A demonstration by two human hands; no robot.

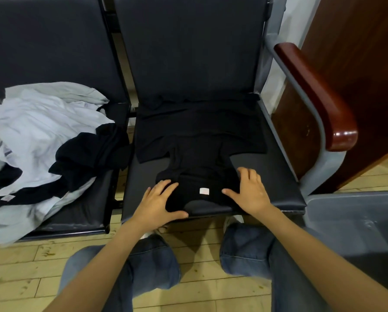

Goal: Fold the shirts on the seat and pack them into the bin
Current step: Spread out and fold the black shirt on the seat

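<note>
The black shirt lies on the dark padded seat, its near part gathered narrower than its far part, with a small white tag showing close to the seat's front edge. Left of the black shirt, on the neighbouring seat, a loose pile of white, grey and black shirts sits unfolded, one dark piece reaching the gap between the seats. Right of the black shirt rises a wooden armrest, and lower on that same side stands the grey bin. The left hand and right hand rest flat on the black shirt either side of the tag, each grip open, fingers spread, holding nothing
</note>
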